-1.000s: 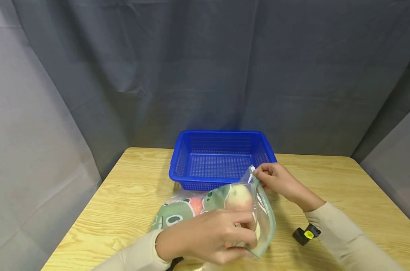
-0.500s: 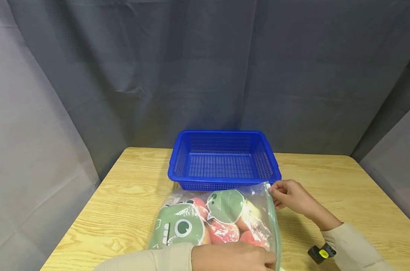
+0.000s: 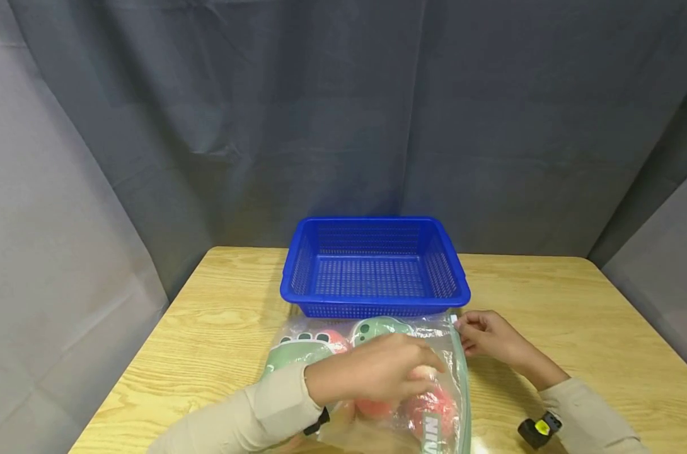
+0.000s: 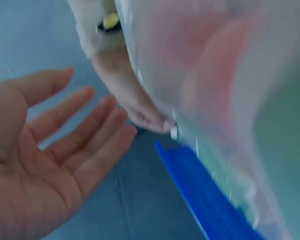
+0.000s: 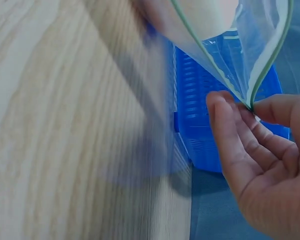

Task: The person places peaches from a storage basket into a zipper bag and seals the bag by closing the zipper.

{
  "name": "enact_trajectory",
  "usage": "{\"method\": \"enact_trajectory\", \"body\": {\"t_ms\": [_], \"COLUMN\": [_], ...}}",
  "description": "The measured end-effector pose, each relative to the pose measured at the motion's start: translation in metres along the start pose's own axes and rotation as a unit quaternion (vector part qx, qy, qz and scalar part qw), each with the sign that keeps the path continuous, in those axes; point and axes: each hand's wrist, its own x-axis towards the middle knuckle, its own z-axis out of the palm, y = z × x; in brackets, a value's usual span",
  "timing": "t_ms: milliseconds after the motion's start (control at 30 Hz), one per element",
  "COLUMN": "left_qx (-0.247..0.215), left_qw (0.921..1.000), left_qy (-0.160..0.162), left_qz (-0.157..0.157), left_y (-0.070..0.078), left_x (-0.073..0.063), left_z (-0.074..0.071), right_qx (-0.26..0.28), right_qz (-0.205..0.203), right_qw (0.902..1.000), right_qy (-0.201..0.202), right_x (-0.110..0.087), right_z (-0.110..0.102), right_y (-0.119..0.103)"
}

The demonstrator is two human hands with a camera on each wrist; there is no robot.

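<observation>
A clear zip bag point(image 3: 401, 325) with green monster prints lies on the table, holding several round pink and yellowish, peach-like fruits point(image 3: 432, 411). My right hand point(image 3: 493, 340) pinches the bag's far right corner at the white zip slider point(image 3: 454, 320). In the right wrist view, thumb and fingers meet on that corner, and the green-edged mouth spreads apart above it. My left hand point(image 3: 386, 367) is over the bag and covers part of the prints and fruit. The left wrist view shows this left hand point(image 4: 55, 155) with fingers spread and nothing held, beside the bag.
A blue plastic basket point(image 3: 375, 310) stands just behind the bag, close to its far edge. The wooden table point(image 3: 207, 328) extends to both sides. Grey curtains point(image 3: 343, 113) hang behind and at the sides.
The bag's opening edge has come down flatter and toward me. My right hand went right and down with the corner; my left hand went to the near edge, then back over the bag.
</observation>
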Motion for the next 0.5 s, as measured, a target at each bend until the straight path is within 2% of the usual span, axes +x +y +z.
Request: {"method": "enact_trajectory", "body": {"t_ms": [133,267,367,500], "left_qx": [-0.049,-0.075,-0.069,-0.038], "left_qw": [0.9949,0.9869,0.9846,0.9858], "left_qy": [0.043,0.070,0.093,0.113], "left_qz": [-0.077,-0.125,-0.131,-0.118], "left_y": [-0.015,-0.027,-0.036,-0.044], "left_x": [0.013,0.028,0.039,0.054], "left_z": [-0.006,-0.003,-0.001,0.002], "right_qx": [-0.042,-0.110,-0.171,-0.245], "right_qz": [-0.024,-0.082,-0.147,-0.216], "right_qw": [0.9982,0.9879,0.9684,0.9327], "right_qy": [0.036,0.072,0.105,0.153], "right_x": [-0.003,-0.006,-0.008,-0.009], "right_z": [0.003,0.009,0.014,0.018], "right_y": [0.001,0.004,0.004,-0.002]}}
